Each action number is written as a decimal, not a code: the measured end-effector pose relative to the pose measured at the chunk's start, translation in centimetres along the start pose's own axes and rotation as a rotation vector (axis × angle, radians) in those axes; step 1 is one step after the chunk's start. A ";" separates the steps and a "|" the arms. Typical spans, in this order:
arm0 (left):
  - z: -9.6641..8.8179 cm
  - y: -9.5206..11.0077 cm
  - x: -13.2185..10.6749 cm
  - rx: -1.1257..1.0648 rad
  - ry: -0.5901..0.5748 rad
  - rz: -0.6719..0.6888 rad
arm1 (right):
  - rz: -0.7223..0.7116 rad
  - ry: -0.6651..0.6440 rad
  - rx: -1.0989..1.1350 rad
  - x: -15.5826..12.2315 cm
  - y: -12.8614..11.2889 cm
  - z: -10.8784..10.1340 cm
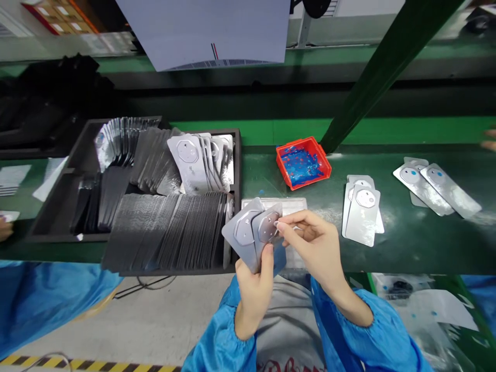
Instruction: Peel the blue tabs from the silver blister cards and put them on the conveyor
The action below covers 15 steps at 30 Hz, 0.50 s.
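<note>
1. Silver plates (241,240), at least two, are fanning out in the left hand (253,289), on the near side of the red bin (325,160) and a little left of it; the thumb is pressing them against the fingers behind.
2. Straight on the near side of the red bin, the right hand (315,245) is touching one plate's round face, thumb and forefinger meeting at the tips; whether anything is being pinched between them, I cannot tell.
3. Blue bits (300,165) are covering the red bin's floor, so supply is apparently not running short.
4. Just right of the red bin, the near pile (360,222) is showing no blue dot that I can make out.
5. Well right of the red bin, the far pile (451,194) is carrying blue dots (414,173), probably making it the further-along share.
6. Left of the red bin, the crate (237,155) is holding a silver row (189,165) and a long dark row (170,232); much seems to be remaining, though one blue mark (101,138) is showing there too, leaving finished and unfinished plates uncertain.
</note>
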State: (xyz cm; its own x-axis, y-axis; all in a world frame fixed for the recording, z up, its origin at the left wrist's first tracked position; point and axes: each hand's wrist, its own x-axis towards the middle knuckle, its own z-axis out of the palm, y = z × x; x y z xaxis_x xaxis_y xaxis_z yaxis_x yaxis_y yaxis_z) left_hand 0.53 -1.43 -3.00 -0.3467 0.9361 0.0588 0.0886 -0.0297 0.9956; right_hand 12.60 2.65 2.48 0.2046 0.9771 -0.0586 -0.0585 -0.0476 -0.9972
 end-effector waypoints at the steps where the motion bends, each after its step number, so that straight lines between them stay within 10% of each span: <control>1: 0.0 0.3 0.1 -0.010 -0.012 0.007 | 0.000 0.003 0.005 0.0 0.0 0.1; 15: 0.4 -0.2 0.3 -0.006 -0.059 0.093 | 0.154 -0.119 0.066 0.6 -0.3 -0.7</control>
State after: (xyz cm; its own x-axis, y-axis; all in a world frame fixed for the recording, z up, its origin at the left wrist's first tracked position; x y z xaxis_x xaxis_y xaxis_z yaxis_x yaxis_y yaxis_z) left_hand 0.80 -1.04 -3.22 -0.2816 0.9483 0.1465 0.1125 -0.1189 0.9865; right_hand 13.41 3.09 2.68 0.0717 0.9772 -0.1999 -0.1445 -0.1881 -0.9714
